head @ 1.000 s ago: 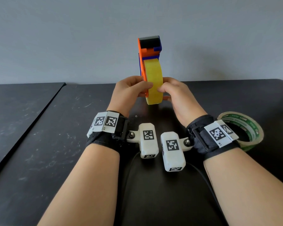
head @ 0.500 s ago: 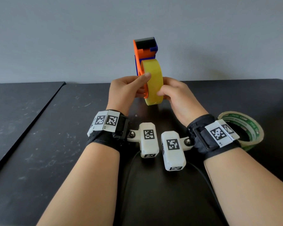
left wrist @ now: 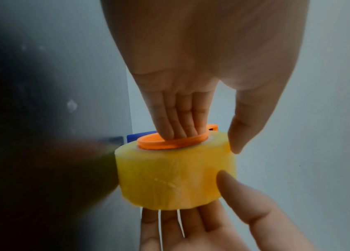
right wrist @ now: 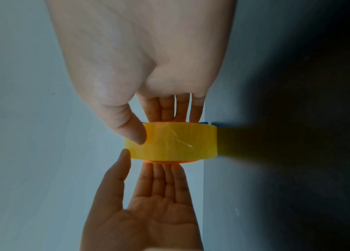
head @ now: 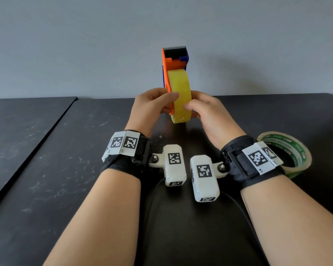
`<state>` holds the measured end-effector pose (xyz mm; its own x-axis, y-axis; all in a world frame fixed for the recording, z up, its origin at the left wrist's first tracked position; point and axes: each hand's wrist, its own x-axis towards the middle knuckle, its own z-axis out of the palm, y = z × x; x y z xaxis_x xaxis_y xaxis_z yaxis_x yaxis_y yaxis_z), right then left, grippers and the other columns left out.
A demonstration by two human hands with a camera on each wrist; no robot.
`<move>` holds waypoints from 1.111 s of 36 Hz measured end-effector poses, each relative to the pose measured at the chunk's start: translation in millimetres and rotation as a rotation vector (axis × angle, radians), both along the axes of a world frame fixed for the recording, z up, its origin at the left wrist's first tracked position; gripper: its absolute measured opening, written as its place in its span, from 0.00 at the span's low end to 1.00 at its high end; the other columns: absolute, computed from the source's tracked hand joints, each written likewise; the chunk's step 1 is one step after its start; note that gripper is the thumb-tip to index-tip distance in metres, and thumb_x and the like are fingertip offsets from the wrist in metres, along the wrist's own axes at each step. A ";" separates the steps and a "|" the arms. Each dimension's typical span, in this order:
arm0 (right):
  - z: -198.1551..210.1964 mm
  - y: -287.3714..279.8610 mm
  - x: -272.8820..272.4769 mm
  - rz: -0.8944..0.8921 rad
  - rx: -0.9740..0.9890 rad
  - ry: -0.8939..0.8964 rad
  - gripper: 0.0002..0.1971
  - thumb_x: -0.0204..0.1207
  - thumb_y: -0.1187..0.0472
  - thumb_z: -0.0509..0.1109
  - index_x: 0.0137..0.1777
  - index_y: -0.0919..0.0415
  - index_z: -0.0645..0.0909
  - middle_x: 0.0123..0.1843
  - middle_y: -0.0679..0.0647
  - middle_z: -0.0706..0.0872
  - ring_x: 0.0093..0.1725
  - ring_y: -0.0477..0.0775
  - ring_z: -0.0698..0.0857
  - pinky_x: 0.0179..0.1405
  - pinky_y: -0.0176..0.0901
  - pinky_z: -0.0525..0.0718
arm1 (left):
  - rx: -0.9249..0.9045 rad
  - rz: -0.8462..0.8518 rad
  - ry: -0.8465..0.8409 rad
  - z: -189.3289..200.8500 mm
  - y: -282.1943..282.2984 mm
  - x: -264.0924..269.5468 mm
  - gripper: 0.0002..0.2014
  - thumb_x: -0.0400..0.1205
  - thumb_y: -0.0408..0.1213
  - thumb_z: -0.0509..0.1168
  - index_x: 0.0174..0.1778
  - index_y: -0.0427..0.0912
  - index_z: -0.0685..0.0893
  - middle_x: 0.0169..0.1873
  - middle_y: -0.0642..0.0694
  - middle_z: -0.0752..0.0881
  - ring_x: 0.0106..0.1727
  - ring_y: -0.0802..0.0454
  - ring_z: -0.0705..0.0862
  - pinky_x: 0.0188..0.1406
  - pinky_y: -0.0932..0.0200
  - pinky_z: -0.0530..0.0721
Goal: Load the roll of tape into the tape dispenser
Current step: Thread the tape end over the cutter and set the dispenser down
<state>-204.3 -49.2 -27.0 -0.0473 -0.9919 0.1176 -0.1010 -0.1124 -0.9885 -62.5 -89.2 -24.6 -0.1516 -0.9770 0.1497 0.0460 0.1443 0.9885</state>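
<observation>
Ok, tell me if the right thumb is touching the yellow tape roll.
Touching. The right wrist view shows the right hand with its thumb pressed on the yellow tape roll, no gap.

Your tape dispenser (head: 174,63) is orange, with dark blue side parts and a black strip under its grey toothed edge. The roll of tape (head: 180,93) on it is translucent yellow, and its hub (left wrist: 159,146) is orange too. By your right wrist, the second tape roll (head: 296,150) is green with white printing and a pale, clear-looking outer band. The tabletop (head: 46,160) is black, flecked with pale scuffs. The wall (head: 85,45) is plain grey. Your wrist straps (head: 119,164) are black. Their tags (head: 130,144) are white with black square-code patterns, and so are the white camera housings (head: 174,169).
</observation>
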 end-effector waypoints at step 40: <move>1.5 2.1 -0.2 0.007 -0.004 -0.015 0.16 0.78 0.67 0.61 0.46 0.46 0.87 0.50 0.50 0.91 0.57 0.53 0.87 0.69 0.55 0.81 | -0.056 0.087 -0.067 1.6 4.3 -2.9 0.17 0.75 0.44 0.75 0.46 0.30 0.90 0.40 0.25 0.88 0.37 0.45 0.85 0.51 0.44 0.88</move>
<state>-204.5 -47.1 -25.4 -0.0422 -0.9917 0.1213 -0.0851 -0.1174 -0.9894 -65.4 -84.8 -23.0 -0.0780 -0.9773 0.1970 -0.0354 0.2002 0.9791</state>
